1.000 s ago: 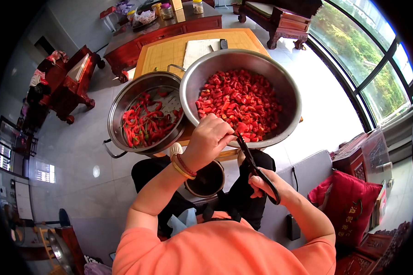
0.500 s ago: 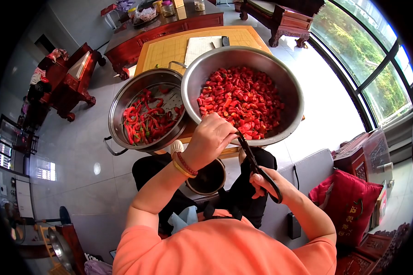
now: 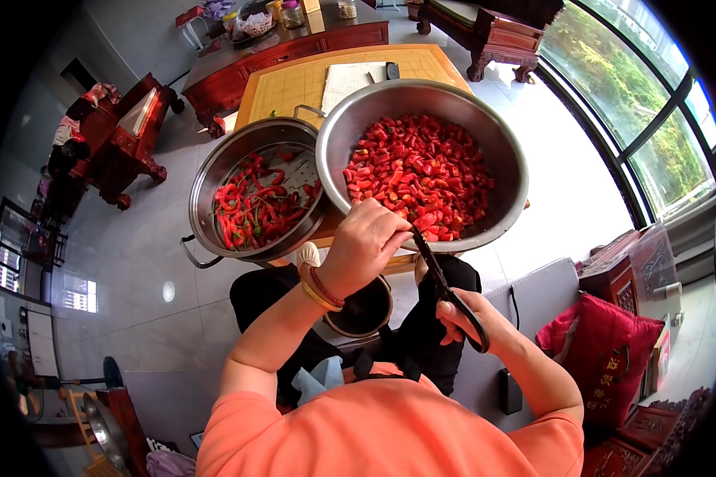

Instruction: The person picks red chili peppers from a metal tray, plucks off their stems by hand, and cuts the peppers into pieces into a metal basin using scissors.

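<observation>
Black scissors (image 3: 435, 262) are gripped by my right hand (image 3: 463, 316), their blades pointing up and left to the fingertips of my left hand (image 3: 369, 240). My left hand is pinched closed at the near rim of a large steel basin (image 3: 505, 159); what it holds is hidden. Many cut red chili pieces (image 3: 422, 171) lie in the basin. Left of it, a steel pot (image 3: 203, 187) holds whole red chilies (image 3: 250, 211), some with green stems. A dark round bucket (image 3: 359, 308) stands on the floor below my left hand.
Basin and pot rest on a yellow wooden table (image 3: 282, 89) with a paper pad (image 3: 348, 82) and a small black object (image 3: 392, 71). Beyond is a red-brown cabinet (image 3: 294, 54). A red cushion (image 3: 601, 358) lies at the right, near a large window.
The red piece at my left fingertips a second ago no longer shows, and the scissor blades look closer together. The view has shifted slightly; both hands stay in nearly the same place.
</observation>
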`<state>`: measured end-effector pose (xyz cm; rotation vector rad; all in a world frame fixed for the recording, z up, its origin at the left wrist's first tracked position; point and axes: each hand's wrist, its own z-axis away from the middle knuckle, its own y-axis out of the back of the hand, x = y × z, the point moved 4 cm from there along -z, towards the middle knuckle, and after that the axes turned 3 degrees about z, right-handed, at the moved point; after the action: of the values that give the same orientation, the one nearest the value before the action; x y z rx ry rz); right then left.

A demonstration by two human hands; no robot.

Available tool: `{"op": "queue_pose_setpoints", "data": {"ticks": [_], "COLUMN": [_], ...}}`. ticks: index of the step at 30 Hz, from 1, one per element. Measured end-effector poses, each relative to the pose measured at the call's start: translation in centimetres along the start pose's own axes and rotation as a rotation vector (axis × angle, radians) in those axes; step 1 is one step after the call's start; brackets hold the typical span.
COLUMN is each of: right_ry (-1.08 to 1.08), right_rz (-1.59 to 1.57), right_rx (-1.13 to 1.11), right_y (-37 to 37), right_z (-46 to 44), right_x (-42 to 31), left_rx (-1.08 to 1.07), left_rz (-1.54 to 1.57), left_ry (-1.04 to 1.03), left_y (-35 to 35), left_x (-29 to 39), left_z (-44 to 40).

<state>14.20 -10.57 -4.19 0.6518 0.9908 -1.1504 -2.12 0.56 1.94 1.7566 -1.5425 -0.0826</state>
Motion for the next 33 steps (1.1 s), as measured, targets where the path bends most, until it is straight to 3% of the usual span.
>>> {"op": "queue_pose_setpoints", "data": {"ticks": [9,13,18,20,22,27,33], "right_ry": [-0.001,0.002,-0.081,-0.001,0.049,0.079,0.087], "right_rz": [-0.039,-0.112,-0.230,-0.305,-0.325,-0.323,-0.325], "right_rx": [-0.060,0.017,0.071,0.064,0.063,0.063,0.089], "right_y": [-0.7,0.0,0.9,1.3,1.7,1.7,1.4], "right_z": [0.1,-0.4,-0.5,-0.5,-0.7,-1.1,-1.0], "right_x": [-0.9,-0.2,0.5,1.0,1.5,1.3,0.9], "left_rx": [0.029,0.038,-0.089,-0.217,-0.295,-0.302,-0.063], "left_rz": [-0.174,-0.151,-0.207,-0.252,-0.329,-0.108,-0.116], "left_ry": [-0.168,-0.165,-0.125,-0.119,-0.016,0.224,0.404], "left_y": [-0.2,-0.4,0.6,0.4,-0.7,2.3,9.6], "left_x": [0.8,0.9,1.3,1.1,0.1,-2.1,-6.9], "left_z": [0.5,0.9,3.8,6.4,9.4,11.0,6.7]}}
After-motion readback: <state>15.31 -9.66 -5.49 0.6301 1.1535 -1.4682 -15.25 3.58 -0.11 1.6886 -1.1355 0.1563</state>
